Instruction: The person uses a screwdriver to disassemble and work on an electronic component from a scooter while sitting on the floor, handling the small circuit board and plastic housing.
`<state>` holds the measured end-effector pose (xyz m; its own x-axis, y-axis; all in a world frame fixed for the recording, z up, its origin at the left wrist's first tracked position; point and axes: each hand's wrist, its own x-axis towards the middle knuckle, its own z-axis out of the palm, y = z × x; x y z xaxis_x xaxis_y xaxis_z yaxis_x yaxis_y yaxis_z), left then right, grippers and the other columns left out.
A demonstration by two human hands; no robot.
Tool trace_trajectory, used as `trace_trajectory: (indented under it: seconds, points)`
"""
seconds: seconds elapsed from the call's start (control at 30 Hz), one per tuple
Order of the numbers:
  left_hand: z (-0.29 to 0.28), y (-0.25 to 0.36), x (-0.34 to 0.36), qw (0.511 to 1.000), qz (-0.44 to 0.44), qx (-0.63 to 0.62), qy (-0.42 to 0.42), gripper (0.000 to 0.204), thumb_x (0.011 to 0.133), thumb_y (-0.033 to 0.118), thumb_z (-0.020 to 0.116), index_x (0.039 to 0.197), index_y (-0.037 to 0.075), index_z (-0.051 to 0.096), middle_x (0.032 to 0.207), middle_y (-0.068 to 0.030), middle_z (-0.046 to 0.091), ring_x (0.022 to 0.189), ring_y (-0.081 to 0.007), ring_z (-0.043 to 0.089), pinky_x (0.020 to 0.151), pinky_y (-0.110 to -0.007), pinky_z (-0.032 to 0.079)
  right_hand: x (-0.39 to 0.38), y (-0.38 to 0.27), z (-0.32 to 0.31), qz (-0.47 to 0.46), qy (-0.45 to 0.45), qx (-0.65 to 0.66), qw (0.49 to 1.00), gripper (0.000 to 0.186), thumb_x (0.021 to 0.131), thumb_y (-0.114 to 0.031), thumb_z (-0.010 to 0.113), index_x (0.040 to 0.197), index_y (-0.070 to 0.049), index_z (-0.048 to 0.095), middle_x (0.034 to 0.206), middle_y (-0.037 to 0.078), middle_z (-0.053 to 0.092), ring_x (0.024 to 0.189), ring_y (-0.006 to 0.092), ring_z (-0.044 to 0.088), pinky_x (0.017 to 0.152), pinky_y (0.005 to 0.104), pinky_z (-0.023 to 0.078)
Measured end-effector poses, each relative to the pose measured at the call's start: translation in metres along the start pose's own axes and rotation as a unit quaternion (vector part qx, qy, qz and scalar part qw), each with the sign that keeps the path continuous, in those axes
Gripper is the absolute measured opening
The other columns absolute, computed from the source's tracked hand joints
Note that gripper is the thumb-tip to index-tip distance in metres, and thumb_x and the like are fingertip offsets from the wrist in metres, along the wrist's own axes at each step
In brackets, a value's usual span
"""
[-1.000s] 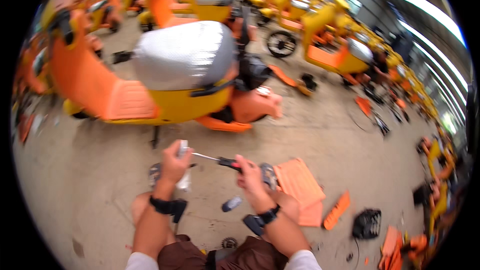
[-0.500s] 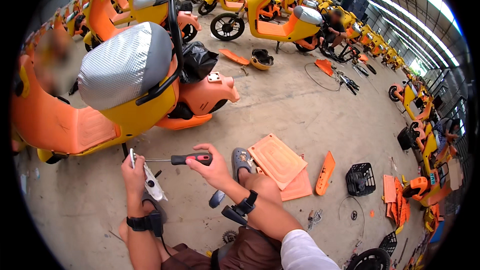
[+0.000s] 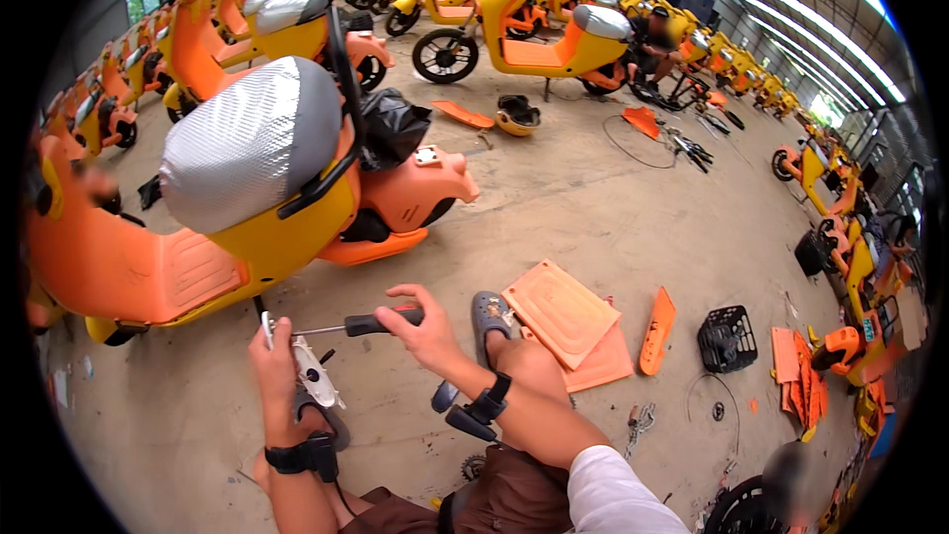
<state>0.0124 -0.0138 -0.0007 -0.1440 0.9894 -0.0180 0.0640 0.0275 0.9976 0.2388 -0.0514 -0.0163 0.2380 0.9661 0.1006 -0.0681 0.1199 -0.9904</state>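
Observation:
A white, elongated part [image 3: 319, 381] with a dark hole in it is held by my left hand [image 3: 274, 364], which closes round its upper end. My right hand [image 3: 425, 331] grips a screwdriver [image 3: 368, 323] by its black and red handle, with the index finger raised off it. The metal shaft runs level to the left, and its tip meets the white part beside my left fingers. The exact contact is hidden by those fingers. Both hands are above the floor, just in front of an orange and yellow scooter [image 3: 213, 247].
Orange panels [image 3: 563, 311] lie by my right foot, with a narrow orange piece [image 3: 656, 331] and a black basket [image 3: 728, 339] farther right. A chain [image 3: 641, 425] and a wheel [image 3: 741, 509] are nearby. A helmet [image 3: 518, 117] lies behind, and a person [image 3: 657, 40] sits among scooters.
The view has shifted slightly, so my hands and the nearby floor items appear a little farther right. Both hands keep their holds, with the screwdriver still against the white part.

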Motion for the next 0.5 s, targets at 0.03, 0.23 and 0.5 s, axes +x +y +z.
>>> trace_trajectory:
  seconds: [0.03,0.23,0.5]
  points:
    - [0.002,-0.004,0.0,1.0,-0.012,-0.023,-0.012,0.03,0.094,0.026,0.06,0.072,0.009,0.049,0.055,0.0053,0.042,0.041,-0.0049,0.037,0.037,-0.024,0.028,-0.002,-0.005,-0.003,0.022,-0.008,0.021,1.0,0.034,0.089,-0.032,0.07,0.106,-0.004,0.06,0.069,0.001,0.06,0.055,0.0059,0.054,0.048,0.0207,0.042]
    - [-0.003,-0.01,0.002,0.994,0.01,-0.111,-0.008,0.031,0.096,0.031,0.059,0.075,0.011,0.047,0.056,0.0057,0.039,0.042,-0.0027,0.033,0.037,-0.022,0.023,0.006,0.005,-0.006,0.151,-0.045,0.064,0.985,0.037,0.092,-0.041,0.064,0.083,-0.005,0.062,0.055,0.0,0.053,0.043,0.0075,0.048,0.041,0.0231,0.038]
    - [-0.006,-0.009,0.005,0.966,-0.042,-0.238,-0.097,0.026,0.096,0.029,0.056,0.085,0.005,0.052,0.062,-0.0027,0.049,0.038,-0.007,0.035,0.036,-0.023,0.026,0.015,0.009,-0.007,0.155,-0.004,0.183,0.971,0.037,0.094,-0.043,0.061,0.099,-0.005,0.06,0.067,0.002,0.058,0.046,0.0073,0.047,0.044,0.0224,0.038]
